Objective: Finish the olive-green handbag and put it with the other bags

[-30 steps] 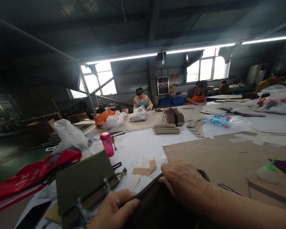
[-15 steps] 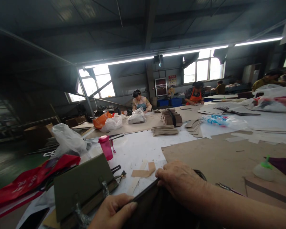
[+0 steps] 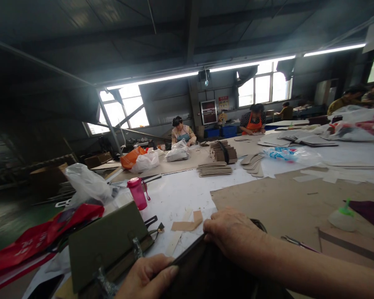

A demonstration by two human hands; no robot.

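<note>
A dark, nearly black piece of material [image 3: 205,274] lies at the bottom centre, its upper edge running slantwise. My left hand [image 3: 148,276] pinches the near end of that edge between thumb and fingers. Farther along, my right hand [image 3: 229,232] is closed over the same edge, fingertips hidden beneath it. To the left of my left hand stands an olive-green, bag-like piece [image 3: 109,245] with clear-wrapped fittings. Tan strips [image 3: 188,225] rest on the white sheet just beyond the edge. A black loop [image 3: 258,224] shows behind my right wrist.
A pink cup [image 3: 137,194] stands at left, beside red bags [image 3: 46,238]. To the right are a green-tipped squeeze bottle [image 3: 343,218] and a thin metal tool [image 3: 297,242]. Stacked pieces [image 3: 215,169] lie farther back. A person in an orange apron [image 3: 253,122] and others sit across the table.
The view has shifted very slightly. Both hands keep their hold on the dark material in nearly the same places.
</note>
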